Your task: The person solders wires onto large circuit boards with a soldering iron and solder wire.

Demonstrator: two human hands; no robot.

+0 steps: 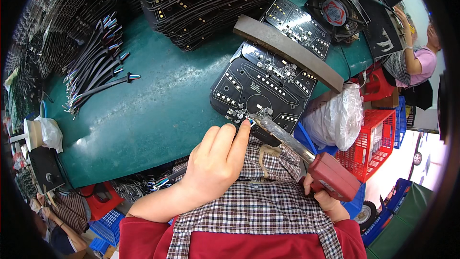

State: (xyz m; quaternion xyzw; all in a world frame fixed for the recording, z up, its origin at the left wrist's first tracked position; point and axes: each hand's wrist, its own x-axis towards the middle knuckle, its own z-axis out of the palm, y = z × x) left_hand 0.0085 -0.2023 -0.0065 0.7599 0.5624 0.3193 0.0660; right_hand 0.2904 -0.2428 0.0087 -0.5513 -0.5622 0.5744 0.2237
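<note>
A black circuit board [261, 86] with rows of small white LEDs lies at the near edge of the bench. My left hand [215, 156] is closed at its near left corner, fingertips pinching thin wire ends against the board. Behind that wrist a black cable [178, 173] sticks out, apparently the same one; its middle is hidden by my hand. My right hand [323, 196] grips a red soldering gun [334, 176]. Its long metal barrel [285, 137] reaches the board just right of my left fingertips. A grey metal bar [287, 50] lies across the boards.
Tall stacks of black boards [206, 5] stand at the back. Cut black cables [96, 67] with coloured ends are piled on the green bench [143, 134]. A fan [335, 12] sits back right, with a plastic bag [335, 120] and red crate [366, 146] beside the bench.
</note>
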